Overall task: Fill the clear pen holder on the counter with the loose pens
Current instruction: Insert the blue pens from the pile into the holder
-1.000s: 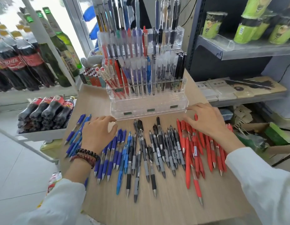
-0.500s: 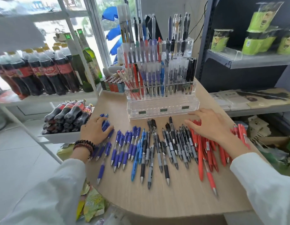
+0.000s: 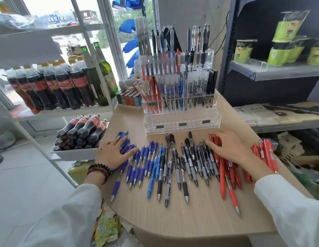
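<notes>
While resting spread and flat, left grip (image 3: 113,154) on blue pens (image 3: 148,157), right grip (image 3: 226,150) on red pens (image 3: 222,175), best raking one colour together, tips aligned, for the clear pen holder (image 3: 181,122) just behind on the counter (image 3: 190,220).

Left hand (image 3: 113,154) and right hand (image 3: 228,151) rest palm-down (fingers loosely spread).

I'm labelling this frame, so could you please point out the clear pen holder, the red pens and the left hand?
pen holder (image 3: 173,118): head view, its empty front tier.
red pens (image 3: 222,179): head view, barrel of one loose pen.
left hand (image 3: 113,154): head view, back of the hand.
</notes>
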